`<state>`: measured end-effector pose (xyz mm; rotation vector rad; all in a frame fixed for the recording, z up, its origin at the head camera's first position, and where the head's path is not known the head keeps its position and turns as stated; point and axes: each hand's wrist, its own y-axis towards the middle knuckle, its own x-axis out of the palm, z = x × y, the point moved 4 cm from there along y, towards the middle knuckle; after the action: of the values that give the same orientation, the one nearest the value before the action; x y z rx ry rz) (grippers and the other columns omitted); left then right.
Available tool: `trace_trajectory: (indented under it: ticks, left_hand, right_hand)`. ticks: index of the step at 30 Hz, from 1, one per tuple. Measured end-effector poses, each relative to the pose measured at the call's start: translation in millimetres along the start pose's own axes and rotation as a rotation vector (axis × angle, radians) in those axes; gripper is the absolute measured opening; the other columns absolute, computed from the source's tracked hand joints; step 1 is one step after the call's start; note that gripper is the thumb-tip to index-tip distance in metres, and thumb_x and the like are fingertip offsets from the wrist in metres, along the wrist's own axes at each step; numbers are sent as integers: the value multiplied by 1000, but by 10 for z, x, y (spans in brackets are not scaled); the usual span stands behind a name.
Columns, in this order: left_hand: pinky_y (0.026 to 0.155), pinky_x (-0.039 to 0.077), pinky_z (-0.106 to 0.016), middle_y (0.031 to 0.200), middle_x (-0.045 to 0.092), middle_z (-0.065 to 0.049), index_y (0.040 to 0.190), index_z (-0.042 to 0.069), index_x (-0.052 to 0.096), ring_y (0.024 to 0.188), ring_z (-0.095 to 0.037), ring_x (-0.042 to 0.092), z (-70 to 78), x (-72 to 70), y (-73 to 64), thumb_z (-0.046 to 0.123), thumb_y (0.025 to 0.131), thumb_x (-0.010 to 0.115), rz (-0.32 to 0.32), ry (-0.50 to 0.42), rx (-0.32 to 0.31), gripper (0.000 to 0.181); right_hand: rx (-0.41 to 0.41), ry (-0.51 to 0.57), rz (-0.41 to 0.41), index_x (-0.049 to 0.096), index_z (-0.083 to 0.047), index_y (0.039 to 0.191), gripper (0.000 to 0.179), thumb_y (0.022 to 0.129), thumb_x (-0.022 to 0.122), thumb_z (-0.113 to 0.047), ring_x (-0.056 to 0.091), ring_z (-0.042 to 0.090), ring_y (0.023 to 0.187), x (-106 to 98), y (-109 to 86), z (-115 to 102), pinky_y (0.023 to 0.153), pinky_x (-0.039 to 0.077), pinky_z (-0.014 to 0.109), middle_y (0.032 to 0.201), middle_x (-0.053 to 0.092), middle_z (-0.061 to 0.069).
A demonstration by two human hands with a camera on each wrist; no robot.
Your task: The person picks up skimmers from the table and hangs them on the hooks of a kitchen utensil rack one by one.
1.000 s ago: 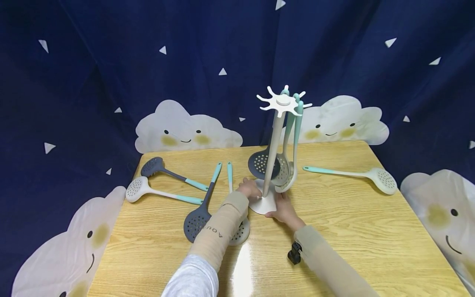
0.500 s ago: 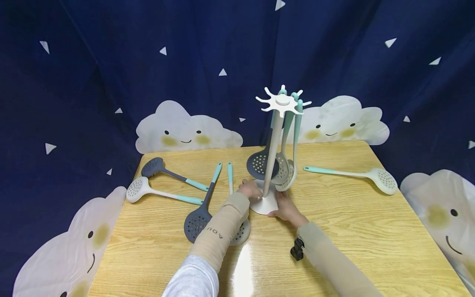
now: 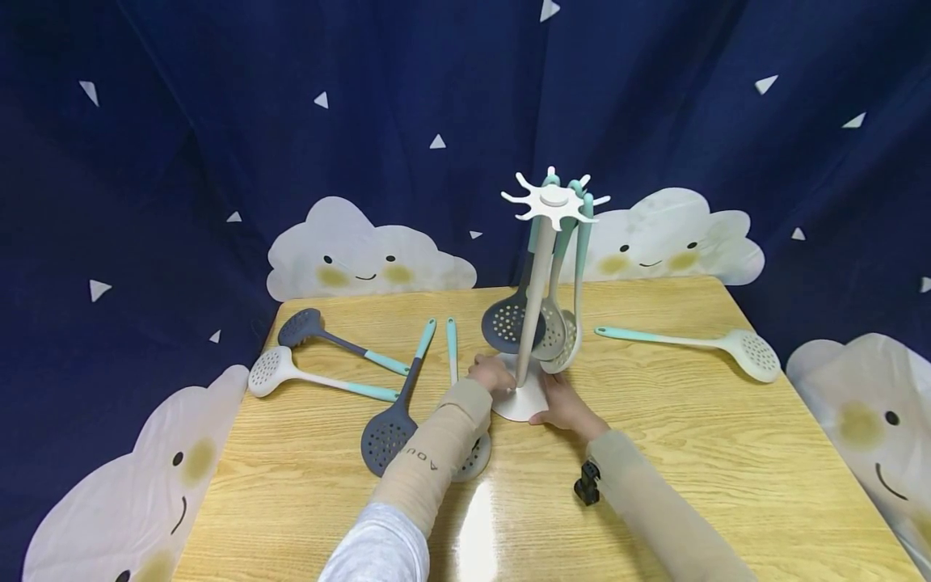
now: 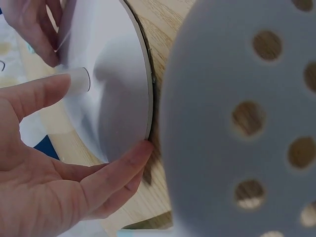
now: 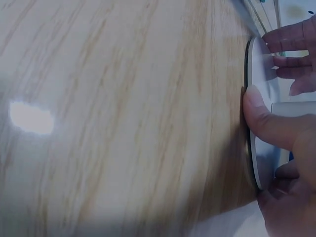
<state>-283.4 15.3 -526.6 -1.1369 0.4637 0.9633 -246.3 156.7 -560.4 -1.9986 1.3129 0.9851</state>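
Note:
A white utensil stand [image 3: 534,307] with a ring of hooks on top stands mid-table in the head view. From its hooks hang a dark grey skimmer [image 3: 503,325], a light grey perforated utensil [image 3: 549,330] and a white one [image 3: 577,343], all with mint handles. My left hand [image 3: 491,375] holds the round base [image 4: 116,74] on its left side, fingertips at the rim and thumb by the pole. On the opposite side my right hand [image 3: 569,408] grips the rim, its thumb [image 5: 256,106] pressed on the near edge.
Left on the table lie a dark turner [image 3: 300,325], a white skimmer [image 3: 269,370] and a dark skimmer [image 3: 384,436]. A light grey perforated utensil [image 3: 474,459] is partly hidden under my left forearm. Far right lies another white perforated utensil [image 3: 753,354].
The stand has turned slightly, and its hooks and hanging utensils have shifted a little to the left. My right wrist has moved slightly right; my left hand has barely moved.

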Motion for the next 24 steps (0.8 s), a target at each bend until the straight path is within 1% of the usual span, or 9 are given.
trace_trajectory:
  ticks: [7, 14, 17, 21, 24]
  left_hand:
    - [84, 44, -40, 125, 34, -26, 112, -2, 60, 105, -35, 43, 0, 3, -55, 25, 78, 64, 14, -28, -16, 44]
    - [86, 44, -41, 125, 35, -27, 117, -5, 55, 107, -36, 43, 6, -3, -95, 25, 79, 64, 19, -40, -23, 50]
    - [86, 44, -41, 126, 34, -27, 118, -6, 54, 108, -36, 43, 9, -3, -107, 25, 79, 64, 18, -53, -30, 51]
    - [85, 45, -40, 124, 35, -27, 119, -6, 53, 107, -35, 43, 14, 2, -105, 25, 79, 64, 22, -41, -30, 52]
    - [84, 45, -40, 123, 35, -27, 120, -6, 53, 106, -35, 44, 16, 11, -93, 25, 78, 64, 24, -33, -29, 53]
  right_hand:
    - [-56, 1, -6, 10, 13, 139, 116, 57, 83, -25, 22, 46, 130, -18, -8, 21, 105, 24, 49, 143, 14, 34]
    - [-104, 16, 10, 11, 14, 138, 118, 53, 84, -24, 24, 48, 128, -36, -7, 26, 105, 23, 50, 142, 16, 36]
    - [-108, 16, 9, 11, 15, 138, 118, 53, 84, -24, 23, 48, 128, -45, -5, 21, 105, 23, 51, 141, 16, 36]
    - [-87, 13, -16, 9, 13, 139, 119, 54, 84, -23, 21, 47, 130, -44, 7, 27, 106, 22, 49, 143, 13, 34]
    - [-80, 7, -23, 9, 14, 139, 118, 55, 84, -23, 21, 47, 130, -49, 12, 30, 106, 21, 49, 143, 14, 35]
